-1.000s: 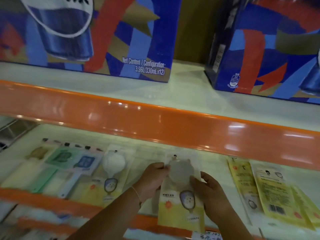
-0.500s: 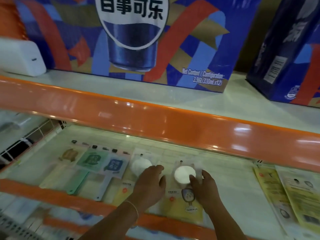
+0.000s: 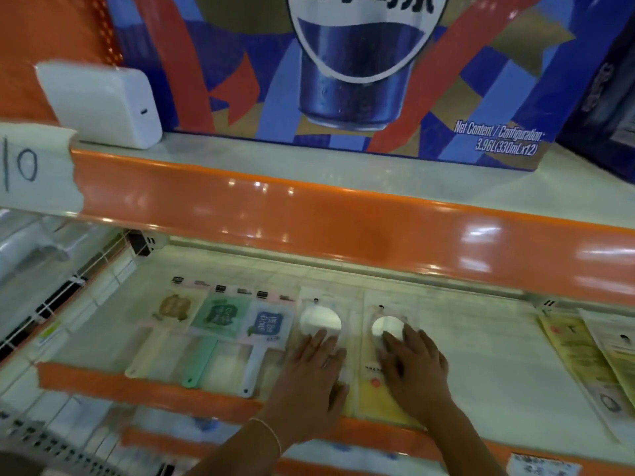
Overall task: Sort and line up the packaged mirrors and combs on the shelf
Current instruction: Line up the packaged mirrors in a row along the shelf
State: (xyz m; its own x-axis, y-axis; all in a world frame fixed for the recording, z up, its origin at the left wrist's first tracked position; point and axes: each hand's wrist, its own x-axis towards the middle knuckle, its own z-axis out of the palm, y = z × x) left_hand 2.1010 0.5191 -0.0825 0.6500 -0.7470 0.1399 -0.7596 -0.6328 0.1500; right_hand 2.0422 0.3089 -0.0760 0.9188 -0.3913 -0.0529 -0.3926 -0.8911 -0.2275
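Observation:
Two packaged round white mirrors lie side by side on the lower shelf [image 3: 481, 341]. My left hand [image 3: 314, 376] rests flat on the left mirror pack [image 3: 319, 319], fingers spread. My right hand [image 3: 410, 369] lies flat on the right mirror pack [image 3: 386, 326], whose yellow card [image 3: 371, 400] shows below. To the left sit three packaged handled mirrors in a row: a beige one [image 3: 173, 309], a green one [image 3: 218, 316] and a blue one [image 3: 268, 326]. Neither hand grips anything.
Yellow packaged items [image 3: 584, 362] lie at the shelf's right end. An orange shelf lip [image 3: 343, 221] overhangs above. On the upper shelf stand a big blue drinks carton [image 3: 343, 63] and a white box [image 3: 103, 104]. A paper tag marked 10 [image 3: 31, 166] hangs at left.
The right mirror pack, held up in both hands a second ago, now lies flat on the shelf beside the left one. Both hands have opened flat on the packs. The view has shifted left.

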